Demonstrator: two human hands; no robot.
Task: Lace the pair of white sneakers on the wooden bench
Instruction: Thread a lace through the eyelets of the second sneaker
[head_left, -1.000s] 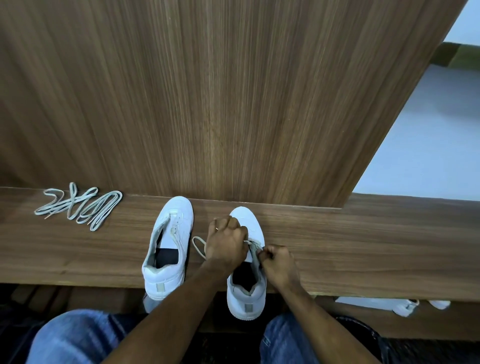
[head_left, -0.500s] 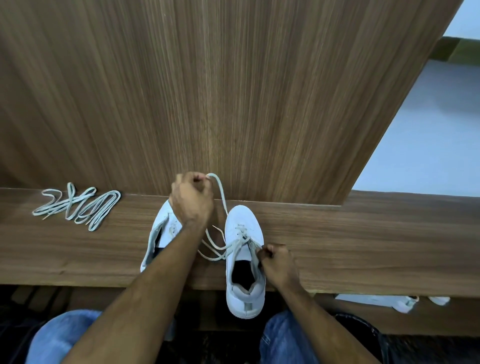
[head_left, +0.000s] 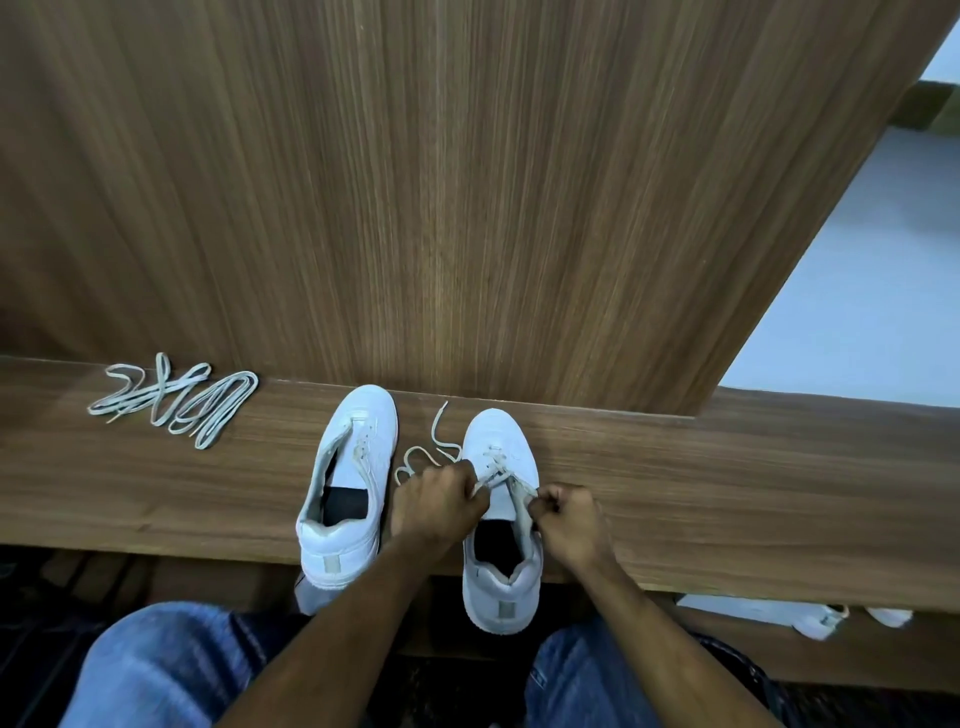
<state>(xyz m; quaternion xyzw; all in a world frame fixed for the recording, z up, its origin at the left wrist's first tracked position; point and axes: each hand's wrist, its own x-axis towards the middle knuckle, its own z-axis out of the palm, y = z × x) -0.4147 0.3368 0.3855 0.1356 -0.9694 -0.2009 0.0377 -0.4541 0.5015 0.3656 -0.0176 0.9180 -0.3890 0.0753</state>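
While the right sneaker (head_left: 498, 499) on the bench (head_left: 727, 499) is gripped by its lace (head_left: 426, 457) in both closed hands, left hand (head_left: 436, 501) and right hand (head_left: 569, 517), an eyelet could be skipped if slack tangles.

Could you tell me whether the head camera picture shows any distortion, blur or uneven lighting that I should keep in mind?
Head view: wide-angle stretch fans the wooden panel grain outward; both hands and the lace on the right sneaker look slightly soft; light is even on the bench, but the space beneath it is dark.
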